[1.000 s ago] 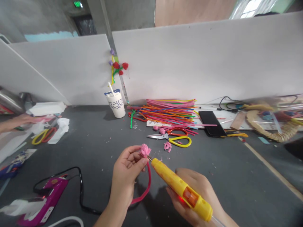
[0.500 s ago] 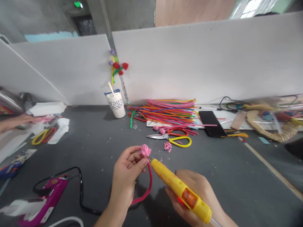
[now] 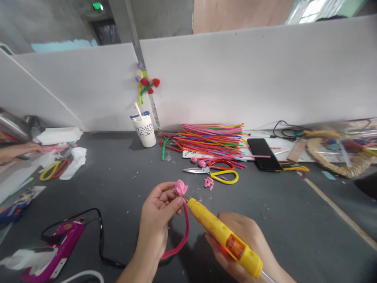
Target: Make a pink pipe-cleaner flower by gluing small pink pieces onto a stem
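Observation:
Between the thumb and fingers of my left hand [image 3: 160,210] is a pink flower [image 3: 180,187] with a small ruffled head. From below it a darker pink pipe cleaner stem [image 3: 186,228] curves down and back behind my wrist. My right hand [image 3: 246,239] is wrapped round a yellow hot glue gun [image 3: 210,220], with an orange window and a translucent rod at its rear. Its metal nozzle meets the underside of the flower, close to my left thumb. Past my hands lie scissors [image 3: 209,170] with one red and one yellow handle, beside short pink offcuts [image 3: 209,182].
Colourful pipe cleaners [image 3: 212,137] are heaped against the white partition [image 3: 250,78]. A phone [image 3: 263,154] lies to their right, a paper cup [image 3: 144,129] stands left. At lower left sits a purple power strip [image 3: 55,249]. Another person's hand [image 3: 22,151] is at far left.
My hands, the flower and the glue gun stay nearly still. At far left, the other person's hand has shifted slightly.

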Action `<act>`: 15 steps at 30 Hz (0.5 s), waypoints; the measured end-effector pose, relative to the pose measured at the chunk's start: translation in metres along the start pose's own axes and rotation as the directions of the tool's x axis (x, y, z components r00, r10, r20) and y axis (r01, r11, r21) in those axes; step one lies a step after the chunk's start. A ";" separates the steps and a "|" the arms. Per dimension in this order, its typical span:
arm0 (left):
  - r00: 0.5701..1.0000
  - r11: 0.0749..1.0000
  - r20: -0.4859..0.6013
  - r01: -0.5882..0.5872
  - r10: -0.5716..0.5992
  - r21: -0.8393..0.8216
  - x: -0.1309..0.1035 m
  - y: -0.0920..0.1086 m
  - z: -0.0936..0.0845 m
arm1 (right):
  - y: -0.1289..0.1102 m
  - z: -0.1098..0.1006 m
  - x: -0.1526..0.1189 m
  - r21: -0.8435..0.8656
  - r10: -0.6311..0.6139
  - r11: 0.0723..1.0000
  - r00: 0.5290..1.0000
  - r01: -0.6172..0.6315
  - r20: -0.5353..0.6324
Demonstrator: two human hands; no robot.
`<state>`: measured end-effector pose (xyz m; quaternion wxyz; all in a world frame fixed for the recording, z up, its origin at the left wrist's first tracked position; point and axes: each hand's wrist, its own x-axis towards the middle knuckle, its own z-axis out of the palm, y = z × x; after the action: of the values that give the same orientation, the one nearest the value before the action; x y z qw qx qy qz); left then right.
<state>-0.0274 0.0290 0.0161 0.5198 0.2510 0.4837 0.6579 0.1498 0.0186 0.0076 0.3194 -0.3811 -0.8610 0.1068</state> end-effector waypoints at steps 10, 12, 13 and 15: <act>1.000 1.000 -0.009 0.006 -0.006 0.025 0.000 0.002 -0.001 | 0.006 0.003 -0.003 -0.003 0.093 0.996 0.995 -0.093 0.035; 1.000 1.000 -0.006 0.000 0.000 0.027 0.002 0.003 -0.003 | 0.009 0.004 0.000 -0.036 0.153 0.988 0.984 -0.151 0.091; 1.000 1.000 -0.005 -0.017 0.017 0.027 0.004 0.004 -0.005 | 0.010 0.006 0.002 -0.060 0.188 0.982 0.972 -0.181 0.141; 0.998 0.998 -0.002 -0.061 0.061 0.021 0.007 0.005 -0.008 | 0.012 0.011 0.006 -0.106 0.244 0.969 0.932 -0.223 0.268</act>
<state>-0.0384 0.0324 0.0160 0.4964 0.2703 0.4834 0.6685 0.1464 0.0316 -0.0031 0.1654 -0.4734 -0.8493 0.1647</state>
